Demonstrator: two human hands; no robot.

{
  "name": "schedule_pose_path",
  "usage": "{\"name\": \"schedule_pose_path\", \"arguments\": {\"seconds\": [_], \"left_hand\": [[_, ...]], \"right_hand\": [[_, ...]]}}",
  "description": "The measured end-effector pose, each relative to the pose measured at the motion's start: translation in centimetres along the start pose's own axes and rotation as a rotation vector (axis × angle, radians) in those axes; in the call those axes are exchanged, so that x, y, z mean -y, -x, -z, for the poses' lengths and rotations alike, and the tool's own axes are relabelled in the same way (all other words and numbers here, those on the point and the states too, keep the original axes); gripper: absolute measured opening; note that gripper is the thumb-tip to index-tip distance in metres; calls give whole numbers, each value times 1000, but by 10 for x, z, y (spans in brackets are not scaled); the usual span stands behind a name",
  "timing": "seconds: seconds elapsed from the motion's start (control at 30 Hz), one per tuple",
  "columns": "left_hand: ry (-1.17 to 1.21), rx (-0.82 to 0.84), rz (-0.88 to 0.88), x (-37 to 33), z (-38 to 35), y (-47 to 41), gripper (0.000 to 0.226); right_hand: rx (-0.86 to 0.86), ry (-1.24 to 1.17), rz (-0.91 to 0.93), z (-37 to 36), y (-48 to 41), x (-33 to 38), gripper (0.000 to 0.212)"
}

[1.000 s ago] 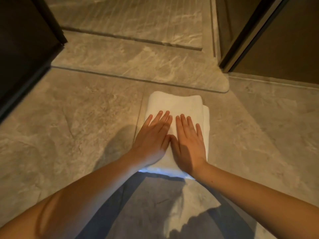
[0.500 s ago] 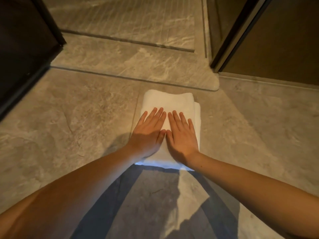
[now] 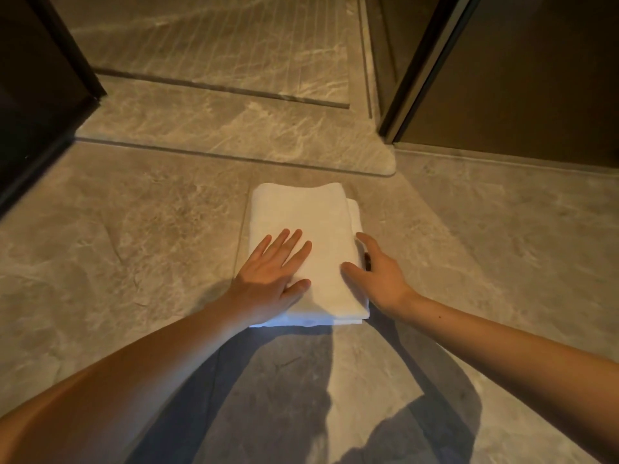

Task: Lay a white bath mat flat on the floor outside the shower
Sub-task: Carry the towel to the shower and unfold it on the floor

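Nearest you, your left hand [image 3: 268,272] lies flat on the near-left part of the bath mat [image 3: 301,216]. Its fingers are straight and slightly spread, and the palm presses down. Your right hand [image 3: 385,276] sits at the mat's right edge, with the thumb on top and the index finger along the edge. The remaining fingers drop out of sight beside the stacked layers. Whether they have closed on a layer cannot be confirmed.

The mat rests on the floor [image 3: 134,229], folded into a thick rectangular pad of several layers. Its long axis runs away from you and it stops just short of the shower threshold [image 3: 234,128]. It is not yet laid flat.

Assessment: the mat is probably terry-type cloth, soft, limp, fairly light and not fragile. It will likely sag rather than hold shape. On this smooth tile the whole pad may slide if you pull one layer unanchored. Recommended hold: pinch the top layer's free edge on the right, where the layers sit offset, and keep the left palm as anchor.

Beyond lie the grooved shower floor [image 3: 217,45] and a dark door frame [image 3: 425,68].
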State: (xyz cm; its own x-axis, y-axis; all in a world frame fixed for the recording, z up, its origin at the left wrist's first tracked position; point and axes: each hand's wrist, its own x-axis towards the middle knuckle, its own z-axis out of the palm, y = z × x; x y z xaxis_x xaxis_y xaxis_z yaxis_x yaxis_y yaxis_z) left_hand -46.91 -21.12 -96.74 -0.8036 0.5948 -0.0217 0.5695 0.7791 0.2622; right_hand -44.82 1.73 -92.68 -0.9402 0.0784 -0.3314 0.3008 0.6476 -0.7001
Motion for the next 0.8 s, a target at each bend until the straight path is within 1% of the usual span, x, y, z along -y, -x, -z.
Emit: {"name": "schedule_pose_path", "arguments": {"seconds": [0.1,0.2,0.27,0.37,0.43,0.53,0.6,0.63,0.67,0.73,0.77,0.8], "left_hand": [[-6,9,-5,1,0,0,67],[-9,18,0,1,-1,-1,70],[-20,40,2,2,-2,-2,70],[5,76,7,4,-2,-5,70],[60,113,21,6,-1,-8,70],[191,180,74,9,9,-18,65],[261,117,101,11,21,-28,59],[340,75,117,10,29,-34,55],[475,53,135,8,37,-41,52],[756,69,161,-2,52,-53,46],[814,89,152,-7,58,-60,44],[813,114,126,-12,63,-68,43]], "right_hand": [[-22,-52,27,-2,3,6,70],[-82,-3,62,0,4,10,72],[-65,6,98,2,6,14,72],[14,-46,155,2,14,20,71],[34,-54,198,2,22,21,62],[-4,-127,233,4,30,22,54],[-10,-175,252,4,33,23,54],[-7,-195,257,4,34,24,54],[2,-209,259,3,34,25,54],[34,-203,273,4,34,26,56],[51,-184,284,4,34,27,56],[61,-161,294,3,35,28,57]]}}
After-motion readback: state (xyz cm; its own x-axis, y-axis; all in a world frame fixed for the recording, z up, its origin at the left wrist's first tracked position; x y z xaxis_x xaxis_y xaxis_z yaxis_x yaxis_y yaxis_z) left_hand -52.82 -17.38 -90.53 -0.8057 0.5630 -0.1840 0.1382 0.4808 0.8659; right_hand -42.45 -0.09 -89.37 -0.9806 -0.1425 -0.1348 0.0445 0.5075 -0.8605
